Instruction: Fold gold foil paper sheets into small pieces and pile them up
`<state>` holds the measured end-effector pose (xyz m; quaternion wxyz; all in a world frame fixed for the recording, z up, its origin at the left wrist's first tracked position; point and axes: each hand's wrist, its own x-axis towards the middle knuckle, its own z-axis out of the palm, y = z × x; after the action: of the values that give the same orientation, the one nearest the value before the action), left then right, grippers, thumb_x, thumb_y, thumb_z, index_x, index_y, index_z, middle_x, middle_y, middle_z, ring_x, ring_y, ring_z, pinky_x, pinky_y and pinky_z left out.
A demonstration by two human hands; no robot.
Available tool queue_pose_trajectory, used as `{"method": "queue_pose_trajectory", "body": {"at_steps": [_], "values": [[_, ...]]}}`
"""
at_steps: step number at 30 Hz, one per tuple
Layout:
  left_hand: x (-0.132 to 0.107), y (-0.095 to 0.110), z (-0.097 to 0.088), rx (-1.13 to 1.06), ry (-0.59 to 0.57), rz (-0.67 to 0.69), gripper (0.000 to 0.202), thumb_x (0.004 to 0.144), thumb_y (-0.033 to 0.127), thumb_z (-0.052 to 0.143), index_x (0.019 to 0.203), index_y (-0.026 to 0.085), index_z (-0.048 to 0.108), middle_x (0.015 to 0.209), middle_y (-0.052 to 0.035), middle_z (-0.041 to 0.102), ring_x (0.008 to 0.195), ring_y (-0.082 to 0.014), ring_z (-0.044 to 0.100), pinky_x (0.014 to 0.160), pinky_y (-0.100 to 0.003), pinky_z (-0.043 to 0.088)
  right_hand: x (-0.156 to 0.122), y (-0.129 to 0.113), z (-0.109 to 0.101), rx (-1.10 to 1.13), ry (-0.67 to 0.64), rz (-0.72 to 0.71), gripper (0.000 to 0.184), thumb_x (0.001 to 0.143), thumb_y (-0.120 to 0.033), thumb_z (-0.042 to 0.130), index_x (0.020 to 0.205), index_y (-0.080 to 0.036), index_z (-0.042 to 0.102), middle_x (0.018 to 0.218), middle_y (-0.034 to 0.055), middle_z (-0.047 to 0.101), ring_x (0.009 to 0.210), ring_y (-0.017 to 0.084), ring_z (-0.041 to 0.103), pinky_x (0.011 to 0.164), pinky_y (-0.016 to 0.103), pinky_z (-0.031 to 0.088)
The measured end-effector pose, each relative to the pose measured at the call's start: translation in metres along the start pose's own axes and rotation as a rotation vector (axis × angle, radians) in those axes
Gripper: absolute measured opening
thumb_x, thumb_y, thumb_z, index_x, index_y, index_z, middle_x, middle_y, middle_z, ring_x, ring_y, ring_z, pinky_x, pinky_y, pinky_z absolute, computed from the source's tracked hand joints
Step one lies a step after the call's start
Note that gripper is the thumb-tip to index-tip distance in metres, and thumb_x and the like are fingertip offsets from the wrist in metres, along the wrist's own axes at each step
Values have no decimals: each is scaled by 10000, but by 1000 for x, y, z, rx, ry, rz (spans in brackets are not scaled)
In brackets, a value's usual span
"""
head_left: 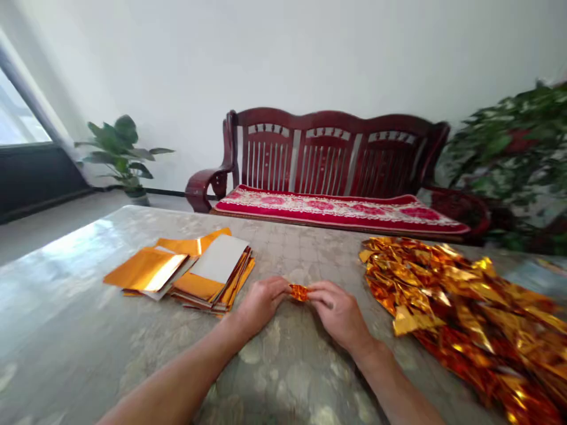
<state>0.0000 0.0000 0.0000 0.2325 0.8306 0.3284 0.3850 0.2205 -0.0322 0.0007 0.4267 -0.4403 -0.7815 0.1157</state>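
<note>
Between my two hands, just above the table, is a small folded piece of gold foil paper [299, 292]. My left hand [264, 300] pinches its left end between thumb and fingers. The right end is pinched by my right hand [335, 307]. To the left of my left hand lie stacks of flat gold foil sheets [150, 268], some showing a pale backing [220, 258]. Right of my right hand spreads a large heap of folded gold foil pieces [443, 289], running off toward the lower right corner.
The table [110, 342] has a patterned grey, shiny surface. Behind its far edge stands a dark red wooden bench [330, 153] with a red floral seat cover [319, 205]. A potted plant [124, 153] is at the left, and leafy foliage [522, 147] at the right.
</note>
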Motion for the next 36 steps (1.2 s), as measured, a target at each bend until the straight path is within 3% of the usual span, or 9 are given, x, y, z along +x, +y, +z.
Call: {"method": "queue_pose_trajectory", "body": {"at_steps": [12, 21, 36], "values": [[5, 4, 1, -29, 30, -69, 117, 910, 202, 630, 920, 207, 747, 935, -11, 750, 882, -138, 678, 824, -210, 490, 6, -12, -5, 14, -35, 65, 217, 939, -235, 556, 915, -255, 771, 987, 24, 742, 920, 161, 683, 858, 277, 533], [9, 11, 5, -25, 76, -228, 144, 862, 146, 638, 843, 206, 767, 882, 5, 772, 831, -145, 699, 783, -216, 501, 4, -12, 2, 2, 30, 70, 188, 911, -207, 585, 862, -239, 764, 933, 31, 740, 865, 159, 689, 808, 262, 540], [8, 10, 10, 23, 111, -226, 251, 806, 72, 636, 920, 246, 778, 885, 23, 781, 821, -141, 716, 769, -218, 526, 3, -9, 6, -11, 59, 56, 245, 847, -97, 562, 901, -225, 764, 929, 36, 740, 852, 152, 696, 795, 260, 557]]}}
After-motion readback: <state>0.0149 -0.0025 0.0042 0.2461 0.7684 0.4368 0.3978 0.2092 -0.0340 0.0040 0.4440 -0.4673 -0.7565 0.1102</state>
